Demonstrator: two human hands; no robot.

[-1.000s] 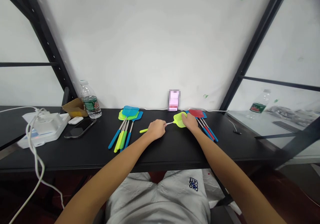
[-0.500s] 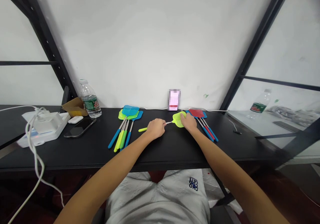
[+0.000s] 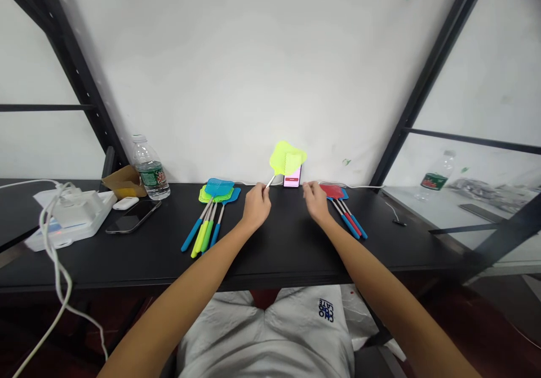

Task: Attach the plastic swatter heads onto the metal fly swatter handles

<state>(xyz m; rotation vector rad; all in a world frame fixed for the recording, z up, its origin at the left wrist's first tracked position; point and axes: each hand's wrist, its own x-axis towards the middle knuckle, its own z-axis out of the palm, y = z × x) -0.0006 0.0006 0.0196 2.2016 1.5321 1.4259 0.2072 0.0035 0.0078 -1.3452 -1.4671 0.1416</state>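
A yellow-green fly swatter (image 3: pixel 279 159) is raised upright in my left hand (image 3: pixel 256 206), which is closed around its metal shaft. Its mesh head stands in front of the wall and partly covers a propped-up phone (image 3: pixel 292 178); the grip end is hidden. To the right, my right hand (image 3: pixel 315 200) has its fingers curled together with nothing visible in them. Just beside it lies a fanned group of red and blue fly swatters (image 3: pixel 332 191). Left of my left hand lies another group of blue, yellow and green fly swatters (image 3: pixel 220 187), handles toward me.
On the left of the black table (image 3: pixel 279 254) are a water bottle (image 3: pixel 151 169), a small cardboard box (image 3: pixel 125 181), a white earbud case (image 3: pixel 125 203), a dark phone (image 3: pixel 133 217) and a white power strip (image 3: pixel 70 220) with cables. A black metal frame (image 3: pixel 422 85) rises at the right.
The yellow-green fly swatter has swung from lying level between both hands to upright in my left hand. My right hand has let go of its head. My left hand has moved slightly left and up.
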